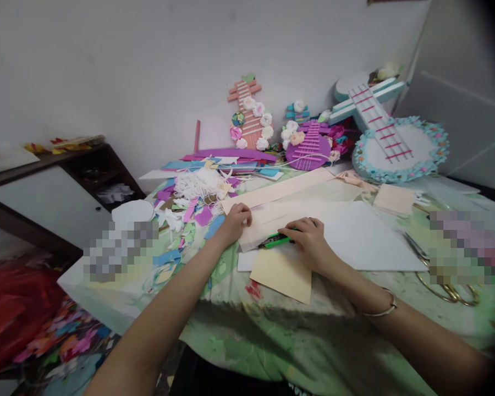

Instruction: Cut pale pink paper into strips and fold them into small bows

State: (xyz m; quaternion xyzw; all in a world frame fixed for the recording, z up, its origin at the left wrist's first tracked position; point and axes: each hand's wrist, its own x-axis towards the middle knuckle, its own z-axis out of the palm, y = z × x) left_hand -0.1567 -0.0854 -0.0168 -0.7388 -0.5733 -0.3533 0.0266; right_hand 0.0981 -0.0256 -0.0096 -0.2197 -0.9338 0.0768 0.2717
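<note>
My left hand (236,224) has its fingers curled at the left edge of a sheet of cream crepe paper (268,223). My right hand (311,242) is closed around a green and black utility knife (275,240), which points left across the paper's near edge. Beneath the crepe paper lies a white board (367,242). A pale yellow card (286,278) sits just below the right hand, partly over the board. Beyond both hands stretches a long cream strip (280,190).
Scissors (447,289) with gold handles lie at right. Paper scraps (190,214) and white shreds (198,184) cover the left side. Decorated instrument shapes, including a purple one (311,146) and a light blue one (400,148), lean at the wall. A cabinet (49,201) stands left.
</note>
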